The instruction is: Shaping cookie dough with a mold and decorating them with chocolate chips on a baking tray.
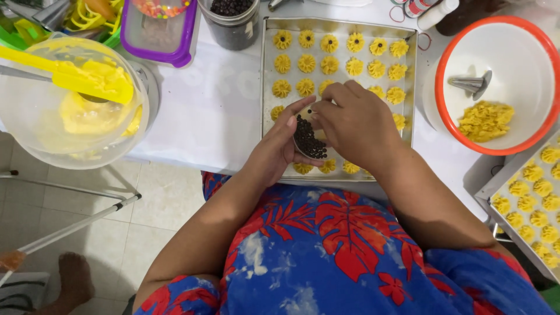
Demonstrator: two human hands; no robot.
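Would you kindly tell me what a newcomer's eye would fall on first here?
First, the metal baking tray at centre, lined with yellow flower-shaped cookies. Over it, the left hand holds a small container of dark chips while the right hand reaches in. An orange-rimmed bowl sits right.

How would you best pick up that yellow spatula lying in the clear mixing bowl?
Grip the yellow spatula by its bare handle end, coming from the left, outside the bowl. The handle juts over the rim there, while the blade end looks smeared with batter.
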